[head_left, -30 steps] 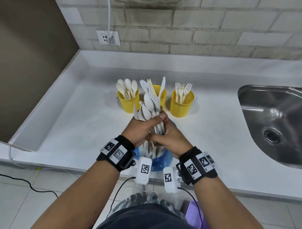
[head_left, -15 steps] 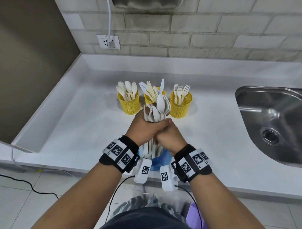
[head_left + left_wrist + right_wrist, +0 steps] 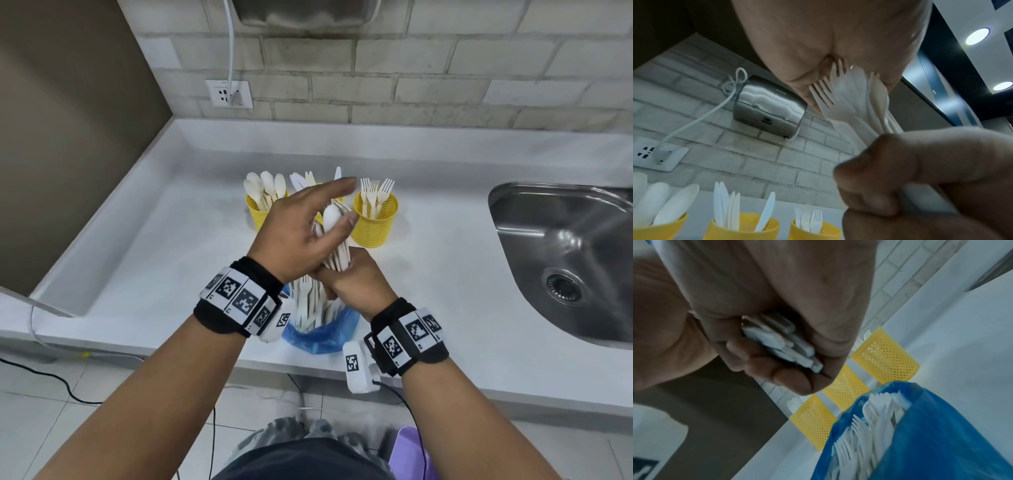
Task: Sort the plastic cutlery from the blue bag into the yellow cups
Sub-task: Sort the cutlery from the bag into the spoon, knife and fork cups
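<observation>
My right hand (image 3: 346,279) grips a bundle of white plastic cutlery (image 3: 337,240) by the handles, just above the blue bag (image 3: 320,334); the right wrist view shows the handle ends (image 3: 781,344) clamped in its curled fingers. My left hand (image 3: 318,205) lies over the bundle's top with fingers stretched out, and its thumb sits beside a spoon bowl. Fork and spoon tips (image 3: 855,97) touch its palm side. More cutlery stands in the bag (image 3: 931,426). Behind stand three yellow cups: spoons (image 3: 258,214), knives (image 3: 744,225) mostly hidden by my left hand, forks (image 3: 375,222).
A steel sink (image 3: 565,260) is sunk into the white counter (image 3: 154,240) at the right. The brick wall behind carries a socket (image 3: 228,94) and a metal hand dryer (image 3: 768,107) with a cable. The bag stands near the counter's front edge.
The bundle has risen up out of the bag. My left hand has let go of it and opened over its top, while the right hand keeps hold lower down.
</observation>
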Tool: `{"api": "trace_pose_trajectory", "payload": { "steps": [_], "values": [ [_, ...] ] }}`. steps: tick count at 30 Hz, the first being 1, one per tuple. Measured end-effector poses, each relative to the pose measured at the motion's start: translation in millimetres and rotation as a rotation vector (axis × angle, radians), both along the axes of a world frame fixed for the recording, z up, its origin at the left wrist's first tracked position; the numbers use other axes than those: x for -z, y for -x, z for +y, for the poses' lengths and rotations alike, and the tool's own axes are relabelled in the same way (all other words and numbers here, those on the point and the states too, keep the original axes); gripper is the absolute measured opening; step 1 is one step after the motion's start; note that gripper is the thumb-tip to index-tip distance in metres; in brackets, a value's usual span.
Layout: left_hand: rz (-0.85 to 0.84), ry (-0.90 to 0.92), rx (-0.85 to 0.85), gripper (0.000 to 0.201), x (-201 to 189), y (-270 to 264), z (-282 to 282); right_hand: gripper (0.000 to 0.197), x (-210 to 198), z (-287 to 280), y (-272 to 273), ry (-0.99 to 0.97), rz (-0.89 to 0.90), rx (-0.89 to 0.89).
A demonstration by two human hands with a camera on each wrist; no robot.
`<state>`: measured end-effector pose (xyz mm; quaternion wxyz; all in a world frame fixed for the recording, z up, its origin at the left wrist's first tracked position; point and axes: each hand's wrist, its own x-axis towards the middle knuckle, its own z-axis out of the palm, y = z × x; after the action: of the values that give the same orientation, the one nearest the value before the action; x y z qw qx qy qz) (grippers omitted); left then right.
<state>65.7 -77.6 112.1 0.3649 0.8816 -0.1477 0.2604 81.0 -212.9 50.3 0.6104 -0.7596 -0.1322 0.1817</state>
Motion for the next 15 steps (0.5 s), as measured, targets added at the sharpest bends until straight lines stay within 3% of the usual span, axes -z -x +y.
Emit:
{"api": "trace_pose_trajectory", "payload": {
  "steps": [3,8,12,15],
  "values": [
    [-0.054,0.026,-0.028,0.029,2,3,-3,0.029,-5,-3,1,-0.029,-0.034,-0.007],
    [-0.007,0.177,0.027,0.04,-7,7,-7,0.026,-3,-3,2,-0.117,-0.021,0.031],
    [0.15,0.517,0.069,0.061,-5,10,-11,0.035,-8,-3,1,-0.205,0.072,0.126],
    [0.372,0.728,0.1,0.073,3,11,-10,0.019,-16,-9,0,-0.345,0.164,0.109]
  ]
}}
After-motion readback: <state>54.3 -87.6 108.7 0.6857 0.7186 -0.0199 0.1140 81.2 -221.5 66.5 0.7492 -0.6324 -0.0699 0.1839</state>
